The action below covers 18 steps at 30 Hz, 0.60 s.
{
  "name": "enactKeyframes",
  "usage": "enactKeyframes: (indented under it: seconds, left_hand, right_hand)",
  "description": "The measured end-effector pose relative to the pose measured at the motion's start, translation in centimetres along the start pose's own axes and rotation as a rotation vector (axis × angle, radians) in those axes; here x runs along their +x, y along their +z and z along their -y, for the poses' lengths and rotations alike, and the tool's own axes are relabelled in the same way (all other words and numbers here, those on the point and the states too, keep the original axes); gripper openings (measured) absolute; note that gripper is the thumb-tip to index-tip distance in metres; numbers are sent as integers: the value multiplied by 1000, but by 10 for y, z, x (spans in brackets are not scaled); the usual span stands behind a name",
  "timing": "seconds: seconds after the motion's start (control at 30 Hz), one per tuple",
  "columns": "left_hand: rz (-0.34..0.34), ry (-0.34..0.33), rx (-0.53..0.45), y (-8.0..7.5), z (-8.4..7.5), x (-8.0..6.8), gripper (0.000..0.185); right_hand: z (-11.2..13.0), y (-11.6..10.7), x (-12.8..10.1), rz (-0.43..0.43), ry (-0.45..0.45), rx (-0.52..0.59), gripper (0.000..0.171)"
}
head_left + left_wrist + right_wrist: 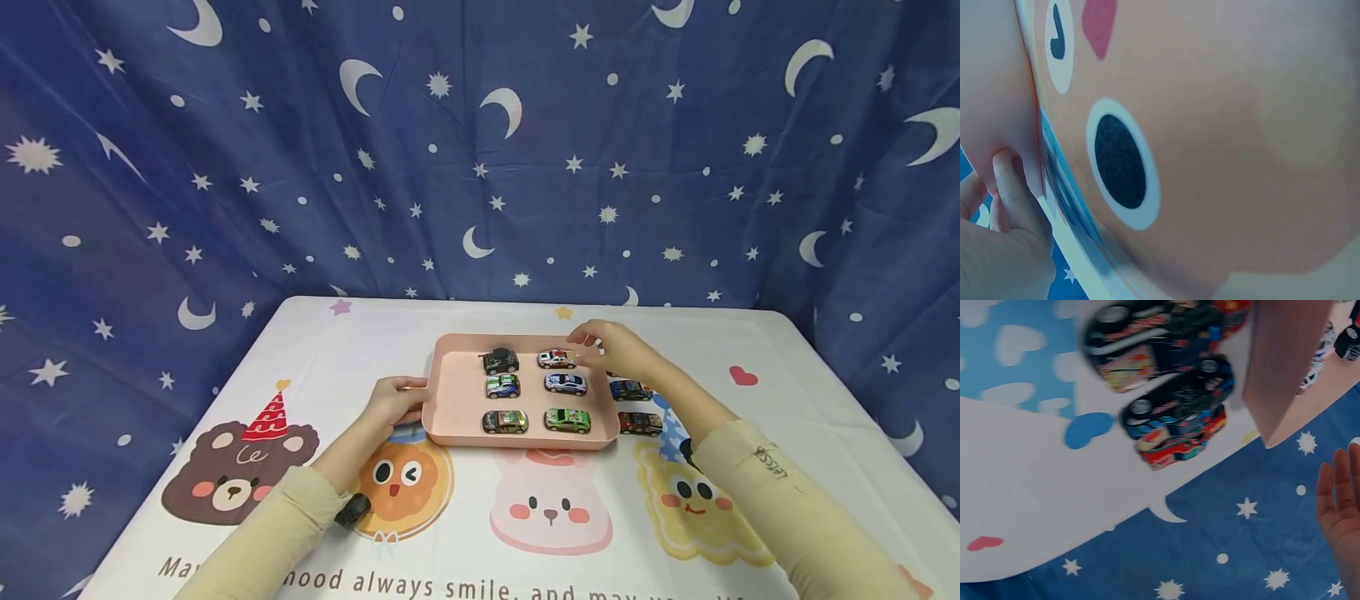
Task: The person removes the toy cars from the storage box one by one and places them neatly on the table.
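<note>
- Left hand [393, 400] grips tray [457, 408] left rim
- Right hand [611, 348] relaxed, fingers at white car [557, 359]
- Six cars in tray, two cars [633, 407] right of it

Your head camera looks down and forward over the whole table. Your wrist cameras sit very close: left against the pink tray [997, 106], right beside its wall.
</note>
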<state>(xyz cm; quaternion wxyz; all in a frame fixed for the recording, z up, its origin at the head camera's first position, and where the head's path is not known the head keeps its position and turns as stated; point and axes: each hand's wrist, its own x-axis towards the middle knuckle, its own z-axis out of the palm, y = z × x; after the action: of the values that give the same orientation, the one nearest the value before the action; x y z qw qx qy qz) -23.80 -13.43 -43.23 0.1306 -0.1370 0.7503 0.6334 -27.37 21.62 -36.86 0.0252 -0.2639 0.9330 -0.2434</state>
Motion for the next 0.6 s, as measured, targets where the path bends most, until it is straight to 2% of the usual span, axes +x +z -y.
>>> enactKeyframes:
  seconds: [0.3,0.5,0.6]
  left_hand:
    - [0,-6,-5,-1,1,1,36]
    - [6,-2,7,-1,0,1,35]
    - [6,-6,4,1,0,1,35]
  right_hand:
    - [17,2,28,35,-18,18,33]
    - [26,9,50,97,-9,-6,33]
    - [33,13,54,127,-59,-11,31]
